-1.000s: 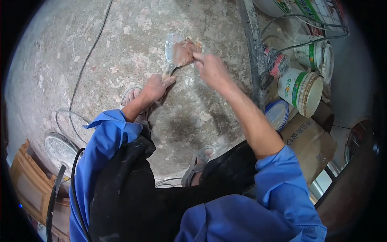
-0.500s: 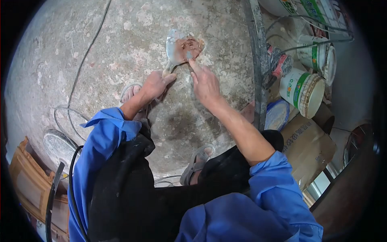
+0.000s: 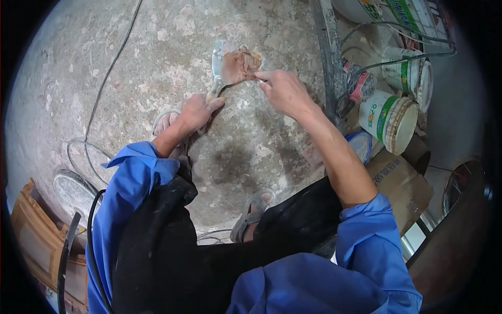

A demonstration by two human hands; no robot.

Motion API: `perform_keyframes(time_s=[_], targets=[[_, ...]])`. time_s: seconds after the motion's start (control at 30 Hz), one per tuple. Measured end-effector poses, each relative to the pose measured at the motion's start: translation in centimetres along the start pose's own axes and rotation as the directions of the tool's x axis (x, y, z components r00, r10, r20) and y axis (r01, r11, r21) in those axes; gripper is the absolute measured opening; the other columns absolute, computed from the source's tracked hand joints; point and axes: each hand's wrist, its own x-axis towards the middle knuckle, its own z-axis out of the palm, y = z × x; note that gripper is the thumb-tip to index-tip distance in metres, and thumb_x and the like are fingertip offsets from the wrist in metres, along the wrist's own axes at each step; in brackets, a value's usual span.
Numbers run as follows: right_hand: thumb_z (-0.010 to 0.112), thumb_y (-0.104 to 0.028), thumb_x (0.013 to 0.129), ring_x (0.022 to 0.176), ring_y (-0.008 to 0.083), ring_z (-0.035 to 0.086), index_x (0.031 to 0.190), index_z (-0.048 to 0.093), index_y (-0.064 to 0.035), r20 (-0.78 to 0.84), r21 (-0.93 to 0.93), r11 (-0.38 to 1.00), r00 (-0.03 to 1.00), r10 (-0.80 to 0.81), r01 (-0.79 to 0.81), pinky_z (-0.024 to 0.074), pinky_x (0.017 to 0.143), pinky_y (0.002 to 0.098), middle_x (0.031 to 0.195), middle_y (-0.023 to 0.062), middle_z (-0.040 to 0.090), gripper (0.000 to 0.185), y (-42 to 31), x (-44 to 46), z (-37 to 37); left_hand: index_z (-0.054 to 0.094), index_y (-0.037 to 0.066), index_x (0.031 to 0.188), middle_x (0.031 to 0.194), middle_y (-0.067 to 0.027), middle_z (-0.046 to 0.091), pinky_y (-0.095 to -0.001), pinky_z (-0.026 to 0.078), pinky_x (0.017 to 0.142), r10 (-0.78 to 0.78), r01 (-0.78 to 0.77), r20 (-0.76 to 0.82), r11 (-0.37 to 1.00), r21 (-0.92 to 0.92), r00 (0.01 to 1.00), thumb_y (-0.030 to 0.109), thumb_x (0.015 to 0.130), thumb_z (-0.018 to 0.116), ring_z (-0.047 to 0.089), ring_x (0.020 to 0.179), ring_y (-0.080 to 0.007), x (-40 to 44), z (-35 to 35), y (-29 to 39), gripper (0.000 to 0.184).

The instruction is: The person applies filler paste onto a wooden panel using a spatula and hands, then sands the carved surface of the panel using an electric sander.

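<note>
My left hand (image 3: 196, 111) is closed around the handle of a wide putty knife (image 3: 217, 62), held blade away from me above the floor. A lump of reddish-brown putty (image 3: 239, 65) covers the right part of its blade. My right hand (image 3: 286, 93) is closed at the right edge of the putty, index finger stretched along what it grips. That tool looks like a small putty knife; its blade is mostly hidden by the putty and my fingers.
Paint-stained concrete floor (image 3: 251, 136) lies under my sandalled feet. A black cable (image 3: 112, 68) runs along the left. To the right, past a dark bar (image 3: 330, 63), are a white-green bucket (image 3: 384, 118), a cardboard box (image 3: 400, 183) and a blue-rimmed lid (image 3: 361, 145). A wooden frame (image 3: 39, 235) stands at lower left.
My right hand has moved right, from the middle of the putty to its right edge, and its wrist has turned. The left hand and wide putty knife are nearly where they were.
</note>
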Motion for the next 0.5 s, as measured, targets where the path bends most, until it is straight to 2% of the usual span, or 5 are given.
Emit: perform_keyframes(time_s=[0.13, 0.3, 0.43, 0.5], targets=[[0.060, -0.010, 0.102, 0.051, 0.0140, 0.048, 0.136, 0.069, -0.0092, -0.064, -0.003, 0.998, 0.996, -0.063, 0.063, 0.0491, 0.053, 0.0336, 0.095, 0.0160, 0.075, 0.035, -0.3, 2.0, -1.4, 0.063, -0.003, 0.071, 0.062, -0.0101, 0.060, -0.0361, 0.046, 0.055, -0.004, 0.005, -0.020, 0.999, 0.048, 1.000, 0.039, 0.100, 0.064, 0.054, 0.054, -0.0209, -0.3, 0.1, -0.1, 0.050], [0.060, -0.015, 0.103, 0.051, 0.0145, 0.046, 0.135, 0.070, -0.0100, 0.161, -0.283, 0.958, 0.987, -0.002, 0.048, 0.0456, 0.049, 0.0298, 0.102, 0.0168, 0.076, 0.034, -1.0, 2.6, -4.2, 0.063, -0.001, 0.072, 0.060, -0.0088, 0.059, -0.0362, 0.047, 0.056, 0.029, -0.029, 0.002, 0.999, -0.022, 1.000, 0.038, 0.100, 0.064, 0.054, 0.052, -0.0214, -0.3, 0.2, -0.8, 0.048], [0.059, -0.016, 0.104, 0.050, 0.0156, 0.047, 0.141, 0.065, -0.0111, 0.070, -0.111, 0.994, 0.998, -0.005, 0.013, 0.0467, 0.051, 0.0292, 0.107, 0.0162, 0.076, 0.038, -0.5, 0.6, -5.6, 0.062, 0.002, 0.072, 0.057, -0.0058, 0.055, -0.0341, 0.045, 0.051, 0.017, -0.017, -0.002, 0.999, -0.038, 1.000, 0.036, 0.102, 0.062, 0.051, 0.047, -0.0192, -0.1, 0.0, -0.5, 0.046], [0.057, -0.009, 0.103, 0.057, 0.0173, 0.054, 0.146, 0.061, -0.0099, 0.126, 0.173, 0.979, 0.988, 0.088, -0.109, 0.0505, 0.059, 0.0284, 0.103, 0.0162, 0.075, 0.043, -1.2, -0.9, -4.1, 0.062, 0.003, 0.072, 0.056, -0.0051, 0.054, -0.0335, 0.044, 0.049, -0.018, 0.022, 0.041, 0.994, -0.103, 0.999, 0.036, 0.103, 0.062, 0.050, 0.046, -0.0183, -1.2, 0.1, 0.8, 0.045]])
